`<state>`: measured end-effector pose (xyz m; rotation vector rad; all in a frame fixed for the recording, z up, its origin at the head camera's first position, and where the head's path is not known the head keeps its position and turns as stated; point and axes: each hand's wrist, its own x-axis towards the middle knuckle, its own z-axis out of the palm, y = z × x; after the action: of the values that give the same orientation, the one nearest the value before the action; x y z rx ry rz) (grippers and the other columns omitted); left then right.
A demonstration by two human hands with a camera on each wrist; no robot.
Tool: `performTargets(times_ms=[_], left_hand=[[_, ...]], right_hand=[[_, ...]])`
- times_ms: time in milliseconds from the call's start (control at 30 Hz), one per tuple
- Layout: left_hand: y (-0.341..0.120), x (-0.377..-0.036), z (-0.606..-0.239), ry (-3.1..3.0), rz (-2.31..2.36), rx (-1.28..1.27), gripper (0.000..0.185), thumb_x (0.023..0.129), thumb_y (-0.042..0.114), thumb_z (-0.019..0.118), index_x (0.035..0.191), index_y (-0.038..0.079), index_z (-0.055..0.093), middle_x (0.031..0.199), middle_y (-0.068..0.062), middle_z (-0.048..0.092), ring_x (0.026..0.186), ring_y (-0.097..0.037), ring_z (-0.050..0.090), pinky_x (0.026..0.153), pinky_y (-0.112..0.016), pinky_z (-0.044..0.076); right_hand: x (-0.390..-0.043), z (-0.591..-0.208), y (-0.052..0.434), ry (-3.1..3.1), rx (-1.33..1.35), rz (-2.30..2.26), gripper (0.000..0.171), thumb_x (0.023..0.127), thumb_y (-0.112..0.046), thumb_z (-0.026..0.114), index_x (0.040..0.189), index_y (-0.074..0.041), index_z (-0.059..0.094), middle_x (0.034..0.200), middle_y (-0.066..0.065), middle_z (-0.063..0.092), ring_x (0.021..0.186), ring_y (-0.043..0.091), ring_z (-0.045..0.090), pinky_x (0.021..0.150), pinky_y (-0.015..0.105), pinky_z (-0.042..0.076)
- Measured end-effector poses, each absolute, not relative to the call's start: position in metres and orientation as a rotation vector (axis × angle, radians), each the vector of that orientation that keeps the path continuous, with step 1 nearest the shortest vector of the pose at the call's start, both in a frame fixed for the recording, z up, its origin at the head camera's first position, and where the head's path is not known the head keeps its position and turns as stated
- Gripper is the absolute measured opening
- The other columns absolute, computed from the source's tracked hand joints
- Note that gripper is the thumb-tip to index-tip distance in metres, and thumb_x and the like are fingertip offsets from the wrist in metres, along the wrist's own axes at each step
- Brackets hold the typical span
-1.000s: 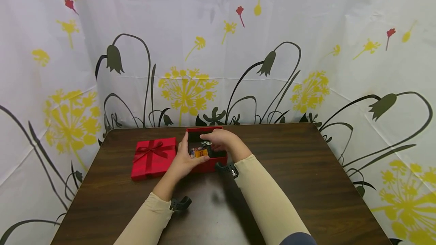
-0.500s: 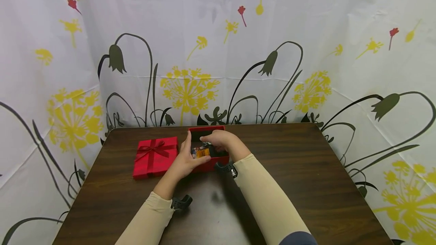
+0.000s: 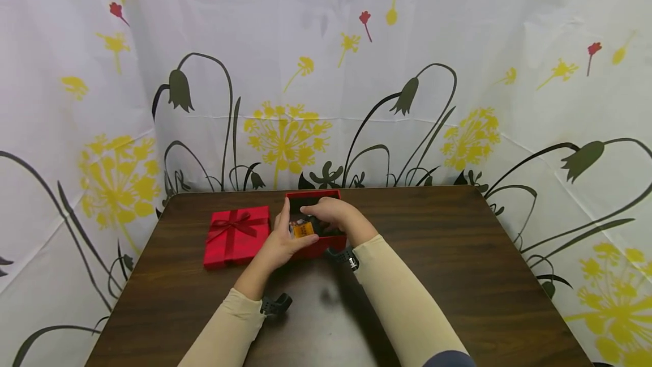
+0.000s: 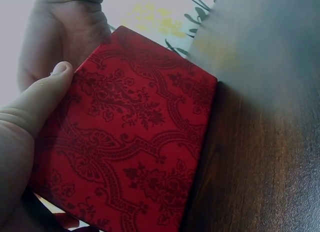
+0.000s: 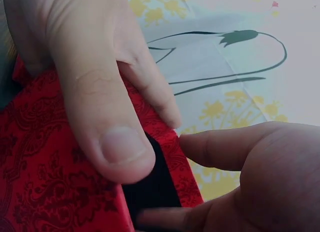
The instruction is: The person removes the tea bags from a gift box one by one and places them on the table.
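Note:
A red patterned box (image 3: pixel 312 250) with a black inside stands open at the table's back. My left hand (image 3: pixel 277 247) holds its near-left corner, thumb across the near rim and fingers up along the left wall; in the left wrist view the thumb lies at the box's edge (image 4: pixel 125 127). Inside, by that thumb, rests a small packet with an orange label (image 3: pixel 304 230). My right hand (image 3: pixel 336 213) reaches into the box from the right. Its lower fingers are hidden, and what they touch is unclear. The right wrist view shows one blurred finger inside the box (image 5: pixel 50 167).
To the left of the box lies a red lid (image 3: pixel 238 237) tied with a ribbon bow. Both stand on a dark wooden table (image 3: pixel 433 254). A white curtain (image 3: pixel 326 72) with printed flowers hangs behind the table's back edge.
A dark thing with silvery markings, seen beside my right fingers before, has sunk lower and is now mostly hidden. The orange-labelled packet has tilted slightly. My left hand keeps its hold.

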<state>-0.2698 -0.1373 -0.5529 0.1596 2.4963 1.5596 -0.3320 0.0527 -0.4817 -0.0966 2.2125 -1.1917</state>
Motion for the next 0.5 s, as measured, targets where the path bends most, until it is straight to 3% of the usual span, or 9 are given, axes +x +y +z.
performTargets(times_ms=[167, 500], left_hand=[[-0.136, -0.271, -0.550, 2.503, 1.549, 0.158, 0.131, 0.092, 0.052, 0.085, 0.173, 0.039, -0.016, 0.183, -0.018, 0.001, 0.161, -0.052, 0.026, 0.127, -0.074, 0.028], [-0.137, -0.271, -0.550, 2.498, 1.519, 0.179, 0.132, 0.092, 0.058, 0.084, 0.173, 0.036, -0.018, 0.183, -0.018, -0.002, 0.166, -0.052, 0.015, 0.128, -0.077, 0.023]], right_hand=[[-0.337, -0.482, 0.057, 2.134, -0.107, -1.295, 0.057, 0.108, -0.045, 0.065, 0.144, -0.001, 0.060, 0.142, 0.022, 0.062, 0.126, 0.041, 0.068, 0.108, 0.056, 0.059], [-0.340, -0.489, 0.065, 2.037, -0.229, -1.336, 0.048, 0.111, -0.040, 0.063, 0.132, 0.003, 0.071, 0.118, 0.015, 0.067, 0.098, 0.026, 0.075, 0.090, 0.038, 0.063]])
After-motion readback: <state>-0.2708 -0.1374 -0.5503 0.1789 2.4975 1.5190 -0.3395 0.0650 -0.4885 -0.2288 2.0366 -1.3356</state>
